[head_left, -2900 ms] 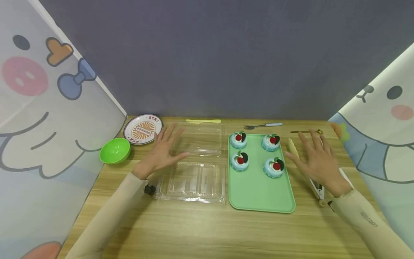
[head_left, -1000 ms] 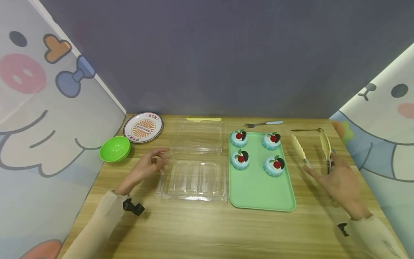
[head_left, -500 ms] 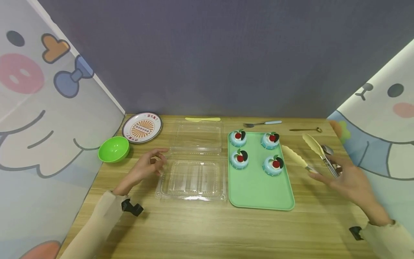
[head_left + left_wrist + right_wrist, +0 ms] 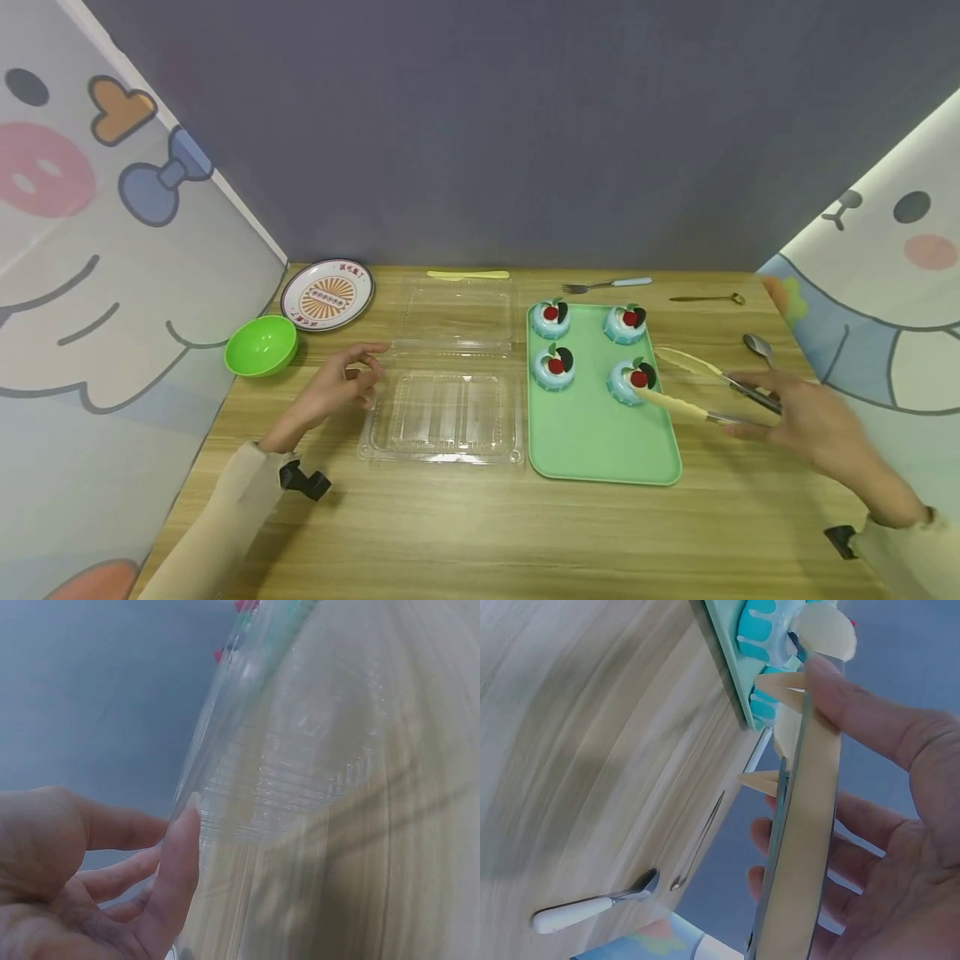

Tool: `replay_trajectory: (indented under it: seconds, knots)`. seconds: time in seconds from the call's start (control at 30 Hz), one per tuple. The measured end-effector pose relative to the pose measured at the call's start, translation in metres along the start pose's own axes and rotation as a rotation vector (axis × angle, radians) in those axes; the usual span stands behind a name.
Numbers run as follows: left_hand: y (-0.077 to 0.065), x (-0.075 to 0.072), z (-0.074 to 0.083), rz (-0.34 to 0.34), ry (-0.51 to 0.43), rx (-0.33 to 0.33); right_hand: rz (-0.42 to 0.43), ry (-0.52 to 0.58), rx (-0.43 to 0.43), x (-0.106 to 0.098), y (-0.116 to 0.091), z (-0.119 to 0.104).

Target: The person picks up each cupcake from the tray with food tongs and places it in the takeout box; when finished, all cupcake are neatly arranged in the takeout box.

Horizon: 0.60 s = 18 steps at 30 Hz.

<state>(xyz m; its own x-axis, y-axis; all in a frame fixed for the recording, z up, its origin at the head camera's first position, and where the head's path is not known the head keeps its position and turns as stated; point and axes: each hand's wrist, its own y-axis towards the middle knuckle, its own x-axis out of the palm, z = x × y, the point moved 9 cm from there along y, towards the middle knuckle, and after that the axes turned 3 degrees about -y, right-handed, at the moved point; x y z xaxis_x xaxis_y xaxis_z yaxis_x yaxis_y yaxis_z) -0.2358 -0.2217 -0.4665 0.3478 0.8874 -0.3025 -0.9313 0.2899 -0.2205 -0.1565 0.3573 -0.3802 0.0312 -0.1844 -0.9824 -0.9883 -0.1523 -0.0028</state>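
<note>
My left hand (image 4: 341,387) is at the left edge of a hinged clear plastic container (image 4: 457,412), which lies opened flat. In the left wrist view, thumb and fingers pinch its thin rim (image 4: 191,776). My right hand (image 4: 821,429) grips a pair of food tongs (image 4: 678,406) with cream-coloured tips and metal arms. The tongs are spread, their tips over the right edge of the green tray (image 4: 592,454). One tip overlaps the near right blue cupcake (image 4: 624,385) in the head view. Several such cupcakes, topped with cherries, stand on the tray.
A green bowl (image 4: 261,347) and a patterned plate (image 4: 327,295) stand at the left. Along the back lie a yellow knife (image 4: 468,275), a fork (image 4: 607,286) and a small thin spoon (image 4: 707,298). A larger spoon (image 4: 759,344) lies behind my right hand. A dark wall (image 4: 480,150) rises behind.
My right hand has picked up the tongs from the table's right side and swung them left to the tray. My left hand has come down to the container's edge and stayed there.
</note>
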Motion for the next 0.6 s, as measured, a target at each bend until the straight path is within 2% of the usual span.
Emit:
replay_trajectory:
  seconds: [0.17,0.4,0.6]
  knots:
    - [-0.001,-0.001,0.0,0.005,-0.002,0.001,-0.049,-0.059,-0.017,0.007,0.004,-0.009]
    - [-0.001,-0.001,-0.001,0.006,-0.002,0.005,-0.002,-0.121,-0.039,0.009,0.008,-0.017]
    - [0.0,-0.001,-0.001,0.006,0.0,0.008,-0.013,-0.107,-0.063,0.011,0.011,-0.021]
